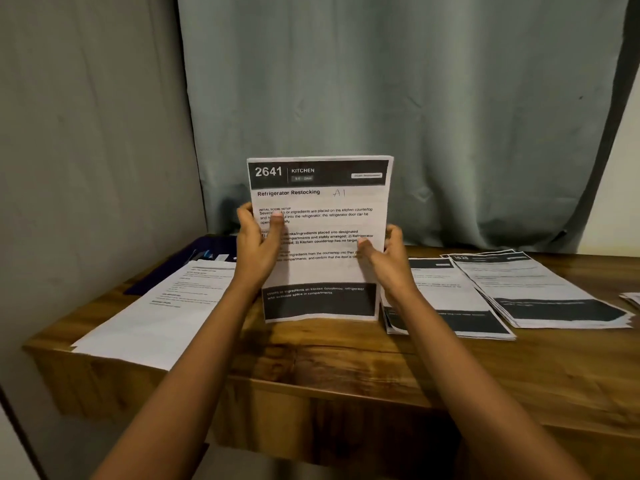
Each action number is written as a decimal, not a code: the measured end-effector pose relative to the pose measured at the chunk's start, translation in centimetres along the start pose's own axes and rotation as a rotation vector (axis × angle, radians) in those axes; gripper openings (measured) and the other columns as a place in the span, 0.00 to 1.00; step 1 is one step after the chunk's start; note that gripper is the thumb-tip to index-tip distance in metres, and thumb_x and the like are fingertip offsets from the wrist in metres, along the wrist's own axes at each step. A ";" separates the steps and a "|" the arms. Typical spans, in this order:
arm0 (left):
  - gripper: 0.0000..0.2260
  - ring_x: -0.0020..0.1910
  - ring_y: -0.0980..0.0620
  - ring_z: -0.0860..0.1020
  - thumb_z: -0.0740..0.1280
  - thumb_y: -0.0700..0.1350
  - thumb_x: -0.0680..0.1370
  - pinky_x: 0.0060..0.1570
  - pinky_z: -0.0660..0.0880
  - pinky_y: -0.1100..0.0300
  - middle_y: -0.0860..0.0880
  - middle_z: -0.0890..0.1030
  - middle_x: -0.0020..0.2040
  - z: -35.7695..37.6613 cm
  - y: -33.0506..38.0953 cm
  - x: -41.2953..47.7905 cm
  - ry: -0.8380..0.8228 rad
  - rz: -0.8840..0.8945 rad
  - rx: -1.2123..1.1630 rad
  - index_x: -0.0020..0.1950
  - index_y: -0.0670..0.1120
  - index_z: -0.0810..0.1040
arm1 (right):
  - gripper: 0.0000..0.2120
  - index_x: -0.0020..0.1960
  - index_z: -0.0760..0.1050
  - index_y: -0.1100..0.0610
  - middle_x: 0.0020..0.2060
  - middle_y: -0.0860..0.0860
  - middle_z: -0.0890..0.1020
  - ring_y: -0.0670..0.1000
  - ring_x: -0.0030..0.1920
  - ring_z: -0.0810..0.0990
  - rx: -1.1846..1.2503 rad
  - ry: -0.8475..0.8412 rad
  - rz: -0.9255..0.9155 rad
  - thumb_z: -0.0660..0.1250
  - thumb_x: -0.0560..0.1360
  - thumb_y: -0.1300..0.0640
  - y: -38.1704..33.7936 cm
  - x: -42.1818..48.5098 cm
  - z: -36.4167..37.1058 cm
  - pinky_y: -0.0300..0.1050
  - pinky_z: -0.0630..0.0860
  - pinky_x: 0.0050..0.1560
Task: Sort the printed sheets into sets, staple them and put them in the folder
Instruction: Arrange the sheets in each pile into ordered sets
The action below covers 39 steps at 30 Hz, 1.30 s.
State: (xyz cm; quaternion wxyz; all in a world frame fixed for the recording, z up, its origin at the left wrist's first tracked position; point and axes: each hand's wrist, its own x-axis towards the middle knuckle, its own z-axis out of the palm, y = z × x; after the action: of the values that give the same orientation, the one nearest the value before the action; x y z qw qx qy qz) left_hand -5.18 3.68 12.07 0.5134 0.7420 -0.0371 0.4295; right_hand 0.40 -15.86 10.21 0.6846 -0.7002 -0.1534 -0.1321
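I had the sheets (320, 202) standing upright at centre frame, long axis vertical, bottom edge down at the table (346, 358), left hand (258, 239) and right hand (386, 252) on either side, each pinching an edge, thumb in front, fingers behind.

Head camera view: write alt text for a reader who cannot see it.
The left hand and right hand hold a set of printed sheets upright over a wooden table, front page headed 2641 Kitchen, Refrigerator Restocking. More sheets lie flat at left and piles at right, before a grey curtain.
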 end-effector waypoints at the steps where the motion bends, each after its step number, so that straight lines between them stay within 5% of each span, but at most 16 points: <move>1: 0.13 0.46 0.68 0.77 0.61 0.49 0.81 0.39 0.74 0.76 0.57 0.75 0.53 -0.1 0.4 0.4 0.003 0.001 -0.011 0.61 0.48 0.60 | 0.18 0.65 0.62 0.55 0.60 0.52 0.77 0.51 0.57 0.77 0.001 0.000 -0.020 0.65 0.78 0.57 -0.3 0.4 0.1 0.51 0.75 0.60; 7: 0.18 0.48 0.63 0.77 0.59 0.50 0.82 0.40 0.75 0.74 0.52 0.76 0.56 0.1 -0.4 0.5 0.014 -0.021 -0.008 0.65 0.41 0.61 | 0.14 0.65 0.63 0.58 0.62 0.55 0.75 0.53 0.60 0.75 -0.154 0.006 -0.068 0.58 0.81 0.58 -0.4 0.6 0.6 0.53 0.74 0.61; 10: 0.14 0.51 0.56 0.78 0.60 0.47 0.82 0.38 0.74 0.76 0.49 0.76 0.58 0.4 -1.8 -0.5 0.017 -0.051 0.064 0.63 0.40 0.64 | 0.13 0.65 0.63 0.61 0.61 0.55 0.75 0.48 0.55 0.74 -0.248 -0.009 -0.105 0.55 0.82 0.61 0.3 0.0 0.6 0.49 0.76 0.57; 14: 0.11 0.48 0.53 0.77 0.60 0.42 0.82 0.34 0.70 0.77 0.42 0.78 0.59 0.2 -0.7 0.4 0.070 -0.029 0.164 0.60 0.36 0.69 | 0.10 0.62 0.67 0.61 0.59 0.56 0.77 0.54 0.57 0.77 -0.346 0.042 -0.142 0.55 0.82 0.61 -0.6 1.0 0.3 0.51 0.77 0.57; 17: 0.10 0.55 0.47 0.77 0.59 0.40 0.82 0.40 0.70 0.71 0.42 0.77 0.63 -0.1 0.2 1.3 0.010 -0.119 0.287 0.61 0.37 0.69 | 0.10 0.61 0.71 0.60 0.60 0.56 0.78 0.56 0.59 0.78 -0.407 0.019 -0.089 0.56 0.81 0.61 -1.3 1.9 0.1 0.51 0.76 0.57; 20: 0.11 0.58 0.42 0.76 0.59 0.41 0.81 0.50 0.73 0.55 0.42 0.76 0.64 -0.5 -1.0 0.8 -0.105 -0.271 0.378 0.61 0.38 0.69 | 0.12 0.61 0.74 0.60 0.60 0.54 0.79 0.55 0.58 0.78 -0.457 -0.085 0.015 0.57 0.81 0.62 -0.9 1.0 0.1 0.44 0.74 0.49; 28: 0.11 0.59 0.40 0.75 0.60 0.40 0.80 0.51 0.71 0.53 0.38 0.75 0.63 -0.2 -5.0 -4.4 -0.266 -0.513 0.534 0.62 0.37 0.68 | 0.02 0.47 0.75 0.58 0.50 0.54 0.81 0.52 0.47 0.77 -0.591 -0.219 0.246 0.65 0.75 0.63 3.3 -0.4 0.1 0.44 0.72 0.43; 34: 0.15 0.59 0.34 0.74 0.62 0.37 0.78 0.55 0.71 0.46 0.32 0.74 0.61 0.4 -6.3 -6.3 -0.207 -0.481 0.600 0.63 0.32 0.66 | 0.06 0.50 0.78 0.65 0.50 0.57 0.81 0.55 0.48 0.78 -0.716 -0.214 0.245 0.67 0.73 0.66 5.3 -0.7 0.1 0.50 0.77 0.46; 39: 0.17 0.62 0.38 0.71 0.62 0.38 0.79 0.60 0.69 0.49 0.36 0.72 0.64 1.5 -6.1 -4.7 -0.223 -0.228 0.765 0.67 0.36 0.66 | 0.07 0.49 0.79 0.65 0.49 0.58 0.82 0.58 0.48 0.79 -0.785 -0.186 0.250 0.68 0.71 0.67 6.2 -0.5 -0.1 0.55 0.80 0.51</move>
State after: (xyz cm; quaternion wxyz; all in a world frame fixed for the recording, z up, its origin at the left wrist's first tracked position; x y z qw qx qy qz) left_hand -4.24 3.53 4.27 0.2378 0.9206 0.1524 0.2698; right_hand 2.35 -16.06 4.29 0.3598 -0.9301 -0.0664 -0.0330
